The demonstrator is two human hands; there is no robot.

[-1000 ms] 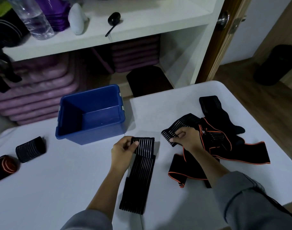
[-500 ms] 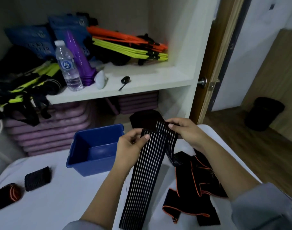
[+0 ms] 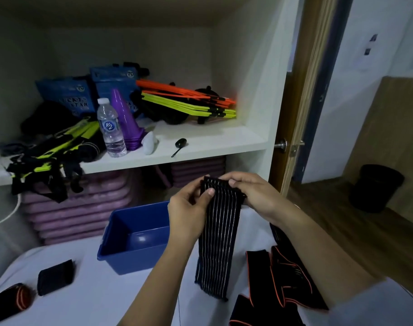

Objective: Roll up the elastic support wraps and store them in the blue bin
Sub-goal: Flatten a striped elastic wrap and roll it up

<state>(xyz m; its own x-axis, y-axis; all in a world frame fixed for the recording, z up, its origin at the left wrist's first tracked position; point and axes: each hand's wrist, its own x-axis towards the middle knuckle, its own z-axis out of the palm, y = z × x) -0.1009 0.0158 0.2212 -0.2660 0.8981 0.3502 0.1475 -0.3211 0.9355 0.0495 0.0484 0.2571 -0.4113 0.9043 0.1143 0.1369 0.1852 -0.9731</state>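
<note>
Our 2 hands, left hand (image 3: 189, 208) and right hand (image 3: 250, 191), pinch the striped wrap (image 3: 218, 234) at its top; we should roll tight, edges aligned, toward the blue bin (image 3: 130, 255).

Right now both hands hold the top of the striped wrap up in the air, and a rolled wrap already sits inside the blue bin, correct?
Not quite. The head view shows the blue bin with nothing in it. Both the left hand and right hand do hold the top of the striped wrap up in the air.
</note>
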